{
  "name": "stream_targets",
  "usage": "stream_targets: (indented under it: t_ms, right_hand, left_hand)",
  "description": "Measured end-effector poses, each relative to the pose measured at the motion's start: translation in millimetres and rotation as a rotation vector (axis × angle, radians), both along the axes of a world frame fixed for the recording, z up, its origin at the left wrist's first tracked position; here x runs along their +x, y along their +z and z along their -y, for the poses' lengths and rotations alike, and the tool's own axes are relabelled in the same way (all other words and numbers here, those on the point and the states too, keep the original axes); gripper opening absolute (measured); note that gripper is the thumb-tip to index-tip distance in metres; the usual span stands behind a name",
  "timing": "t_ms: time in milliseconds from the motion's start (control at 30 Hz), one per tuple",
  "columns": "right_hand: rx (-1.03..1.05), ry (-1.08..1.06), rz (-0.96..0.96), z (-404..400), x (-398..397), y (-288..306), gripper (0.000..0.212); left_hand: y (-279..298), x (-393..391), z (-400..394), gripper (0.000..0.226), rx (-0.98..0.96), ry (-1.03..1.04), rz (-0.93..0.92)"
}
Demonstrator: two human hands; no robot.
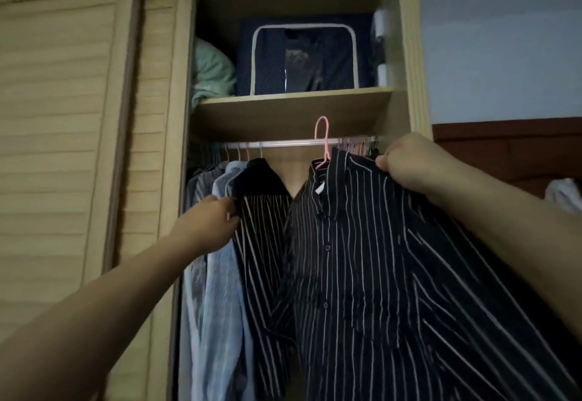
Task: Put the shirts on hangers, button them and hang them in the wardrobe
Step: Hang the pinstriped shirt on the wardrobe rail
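Both hands are gripping cloth: the right hand (409,161), at about two o'clock, is pinching the shoulder of the held striped shirt (362,258), while the left hand (208,227), at nine o'clock, is closing its fingers on the edge of a second striped shirt (261,243) already hanging inside.

The wardrobe (406,54) is standing open, its pale slatted sliding door (63,117) pushed to nine o'clock, and several garments are already hanging along the left of the rail (283,143). The held shirt is sitting on a pink hanger (322,142) and is showing at least two fastened buttons down its front, so dressing and buttoning are looking done for this one. Hanging is what is remaining: the hook is rising in front of the rail at twelve o'clock, and I cannot tell whether it is over the bar yet (the left hand seems to be making room). Whether more shirts are waiting is not showing.

Both dark shirts are reading as thin, soft woven cloth with narrow pale stripes, draping in loose folds. A light blue shirt (220,274) beside them is looking equally limp. The rail is a smooth pale tube; the hanger is a slim, rounded loop of wire or plastic.
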State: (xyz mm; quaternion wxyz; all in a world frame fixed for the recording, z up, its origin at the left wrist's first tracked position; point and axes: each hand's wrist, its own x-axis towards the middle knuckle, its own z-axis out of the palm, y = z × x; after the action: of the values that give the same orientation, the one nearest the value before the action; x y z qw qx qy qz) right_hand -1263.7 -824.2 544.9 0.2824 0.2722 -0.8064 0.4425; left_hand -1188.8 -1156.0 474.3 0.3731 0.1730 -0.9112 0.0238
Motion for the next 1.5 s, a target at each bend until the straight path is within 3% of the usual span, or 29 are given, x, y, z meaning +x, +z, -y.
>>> stream_targets:
  t_ms: [300,400,467,600,833,1067,1333,1500]
  right_hand:
    - [-0.099,-0.172,-0.05,117.9,-91.2,38.0,0.015]
    - [-0.087,-0.174,-0.073,154.5,-115.6,61.4,0.027]
    - [-0.038,-0.189,-0.081,181.5,-138.1,67.2,0.032]
    - [0.035,-0.279,-0.122,231.3,-195.1,64.4,0.018]
    - [-0.036,-0.353,-0.131,283.8,-258.4,100.4,0.029]
    - [0.124,-0.278,-0.048,340.0,-295.7,82.3,0.033]
    - [0.083,-0.209,0.049,375.3,-287.8,67.1,0.035]
    - [0.056,-0.087,0.048,400.2,-268.4,68.8,0.024]
  left_hand:
    - [-13.9,-44.4,116.1,0.033,-0.006,0.039,0.049]
    - [-9.2,-66.3,148.1,0.033,0.008,0.069,0.013]
    - [-9.4,-84.6,166.2,0.04,0.038,0.1,-0.017]
    - [-21.9,-125.2,200.4,0.065,0.036,0.219,-0.057]
    - [-25.1,-176.5,250.2,0.082,-0.011,0.313,-0.173]
    - [-40.1,-185.2,274.3,0.072,-0.216,0.359,-0.251]
    - [-31.1,-154.0,303.3,0.069,-0.545,0.321,-0.29]
    - [-32.8,-152.6,313.5,0.074,-0.477,0.197,-0.231]
